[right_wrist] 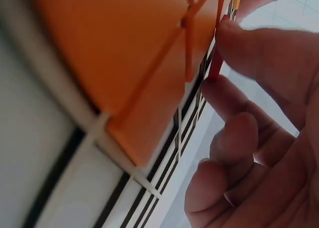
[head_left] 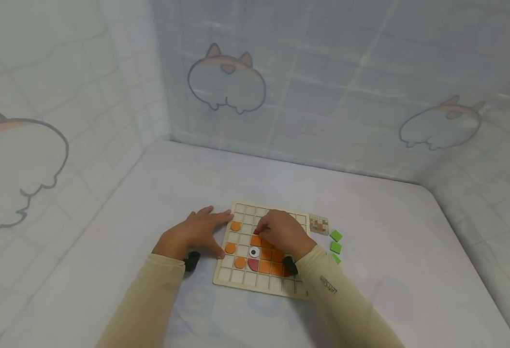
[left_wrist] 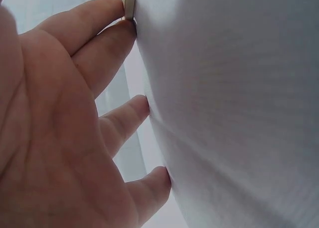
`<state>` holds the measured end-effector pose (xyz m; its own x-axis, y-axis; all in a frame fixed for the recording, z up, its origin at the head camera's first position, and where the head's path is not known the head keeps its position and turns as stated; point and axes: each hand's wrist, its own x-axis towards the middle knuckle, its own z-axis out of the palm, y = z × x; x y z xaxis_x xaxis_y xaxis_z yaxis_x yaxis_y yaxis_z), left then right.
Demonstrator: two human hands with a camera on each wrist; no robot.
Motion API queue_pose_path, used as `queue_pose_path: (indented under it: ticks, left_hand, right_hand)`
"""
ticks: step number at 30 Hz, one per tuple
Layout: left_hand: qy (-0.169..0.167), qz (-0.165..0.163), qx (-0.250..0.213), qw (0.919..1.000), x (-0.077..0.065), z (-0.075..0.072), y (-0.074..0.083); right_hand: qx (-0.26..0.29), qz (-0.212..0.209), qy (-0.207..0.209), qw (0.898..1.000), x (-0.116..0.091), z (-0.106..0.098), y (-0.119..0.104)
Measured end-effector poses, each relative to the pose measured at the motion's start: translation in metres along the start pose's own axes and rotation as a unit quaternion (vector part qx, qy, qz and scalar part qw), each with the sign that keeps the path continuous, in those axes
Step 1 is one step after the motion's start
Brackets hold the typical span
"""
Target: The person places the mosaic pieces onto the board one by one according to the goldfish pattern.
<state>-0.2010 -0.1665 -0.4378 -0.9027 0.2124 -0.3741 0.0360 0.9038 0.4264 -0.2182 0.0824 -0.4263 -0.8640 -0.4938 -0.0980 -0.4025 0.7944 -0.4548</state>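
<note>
A wooden grid board (head_left: 237, 276) lies on the white surface. My left hand (head_left: 198, 233) rests at its left edge with fingers spread; in the left wrist view, two fingertips touch the board's side and others rest on the surface. Over the upper middle of the grid, my right hand (head_left: 283, 231) pinches a small red piece (right_wrist: 216, 63) between thumb and index finger, just above the cells. Orange square tiles (head_left: 265, 267) fill the middle, partly hidden by that hand. Beside them sit a white eye tile (head_left: 254, 252) and a pink rounded piece (head_left: 253, 264). Orange discs (head_left: 230, 248) stand at left.
A small pattern card (head_left: 319, 224) lies against the board's upper right side. Several green pieces (head_left: 335, 247) lie loose to the right of the board. Pale walls with cartoon animal prints (head_left: 227, 79) enclose the surface at the back and sides.
</note>
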Motion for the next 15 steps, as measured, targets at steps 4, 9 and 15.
queue_pose_path:
  ticks: [4, 9, 15]
  left_hand:
    - [-0.006, -0.006, 0.0, 1.0, 0.0011, -0.0029, 0.0029]
    - [-0.01, -0.009, 0.005, 0.9999, 0.0005, -0.0048, 0.0044]
    - [-0.01, -0.01, 0.0, 0.9999, -0.0011, -0.0051, 0.0046]
  right_hand:
    - [0.004, 0.006, -0.004, 1.0, 0.0014, -0.0014, -0.0009]
    - [0.023, 0.008, -0.026, 0.999, 0.002, -0.0008, -0.0026]
    - [0.015, 0.01, -0.028, 0.999, 0.0031, 0.0009, -0.0039]
